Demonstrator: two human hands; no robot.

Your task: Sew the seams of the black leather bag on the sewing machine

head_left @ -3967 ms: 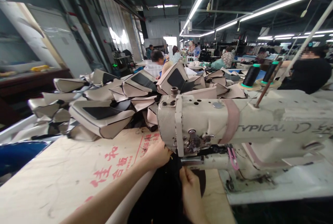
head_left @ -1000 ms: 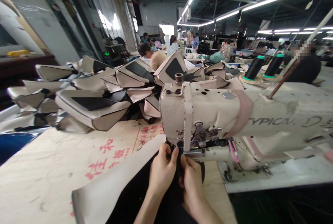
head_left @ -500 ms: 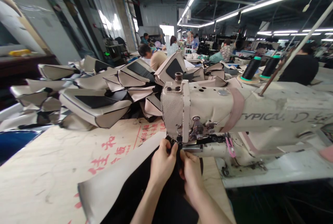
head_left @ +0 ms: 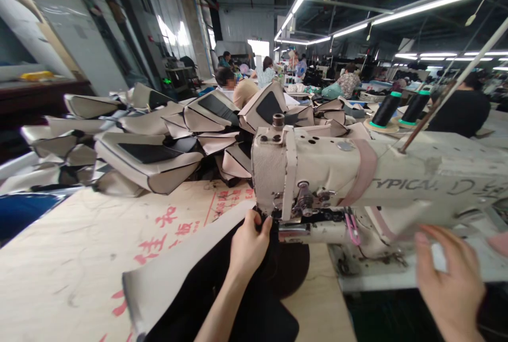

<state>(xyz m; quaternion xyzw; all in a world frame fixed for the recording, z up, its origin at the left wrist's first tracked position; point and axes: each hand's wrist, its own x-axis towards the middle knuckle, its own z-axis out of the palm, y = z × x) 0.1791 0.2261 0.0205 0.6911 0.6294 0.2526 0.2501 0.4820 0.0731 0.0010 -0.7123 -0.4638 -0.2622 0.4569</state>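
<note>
My left hand (head_left: 251, 241) pinches the edge of a black and off-white fabric piece (head_left: 186, 273) right at the needle area of a sewing machine (head_left: 317, 167). The piece drapes from the machine toward me, its pale strip lying to the left and its black part under my forearm. Off to the right, my right hand (head_left: 448, 273) is held in front of the machine's base with fingers apart and nothing in it. A pink clip-like piece (head_left: 351, 228) hangs on the machine between the two hands. The needle itself is hidden.
Behind the plywood table (head_left: 79, 257) lies a heap of sewn beige and black pieces (head_left: 151, 159). Black thread spools (head_left: 384, 111) stand on top of the machine at right. Several people work farther back, one in a black top (head_left: 460, 109). A blue item (head_left: 32, 212) is at far left.
My right hand has let go of the fabric and moved right, opening in front of the machine's base. My left hand keeps its pinch by the needle. The view has shifted slightly.
</note>
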